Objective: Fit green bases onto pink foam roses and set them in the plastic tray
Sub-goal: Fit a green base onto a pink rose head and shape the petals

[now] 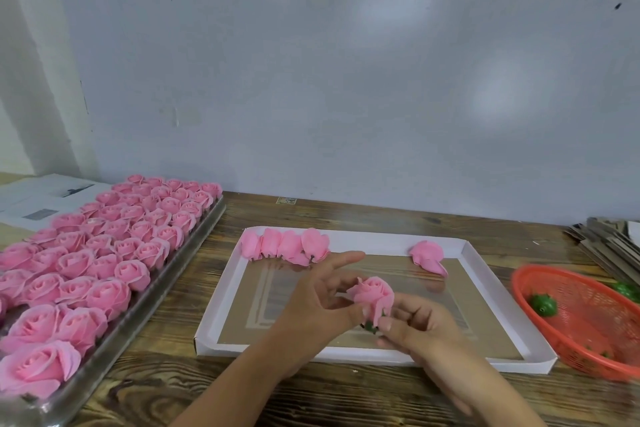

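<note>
Pink foam rose (373,292) with green base (371,326) pinched between my left hand (313,302) and right hand (414,322) fingers, above the near white tray (221,291).

— We see only a sliver of the green base (371,326); the pink rose (374,295) and the fingers (389,325) hide the rest.

— And the red basket (568,329)?

— We lose it at the right edge, blurred, its green pieces (543,304) indistinct. The metal tray of roses (145,302) runs off the left and bottom edges.
</note>
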